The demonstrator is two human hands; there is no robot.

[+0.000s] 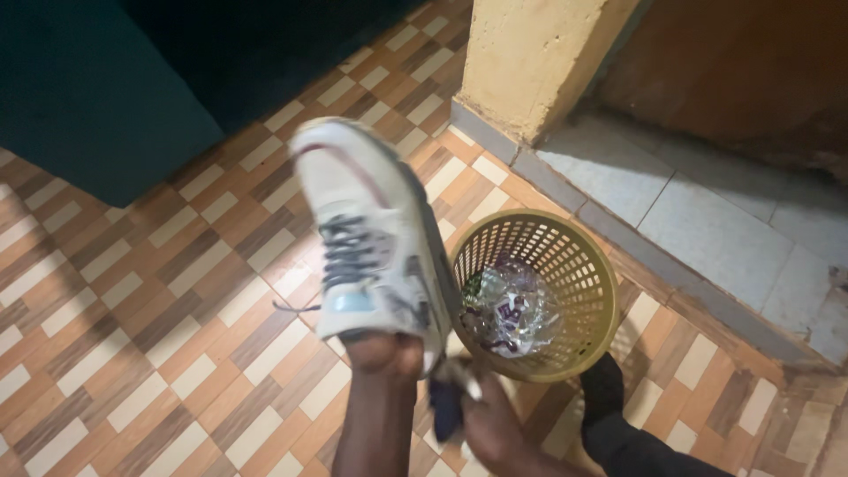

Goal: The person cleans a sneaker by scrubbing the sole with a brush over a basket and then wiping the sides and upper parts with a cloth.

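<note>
Head view: white sneaker (pixel 369 237) with dark grey laces, pale blue tongue patch and pinkish trim, blurred by motion, held up over the floor with toe pointing away from the camera. Left hand (pixel 382 352) has its fingers pushed inside the shoe opening at the heel end, carrying it from within, so closed on the sneaker. Right hand (pixel 491 424) sits just below and right of the heel, fingers curled around a dark cloth (pixel 446 408) with a bit of white showing; exact grip blurred, but it is clamped on that cloth. Hands close together, nearly touching. Just right of the sneaker, a tan plastic mesh basket (pixel 583 265) stands on the floor, holding crumpled clear plastic wrap (pixel 511 314). A dark-socked foot (pixel 603 389) stands just beside the basket base. Floor is brown, orange and cream patterned tile (pixel 150 336). Upper right: yellow pillar (pixel 539 62) over a grey tiled step (pixel 707 230). Upper left: dark green furniture (pixel 97 88).
</note>
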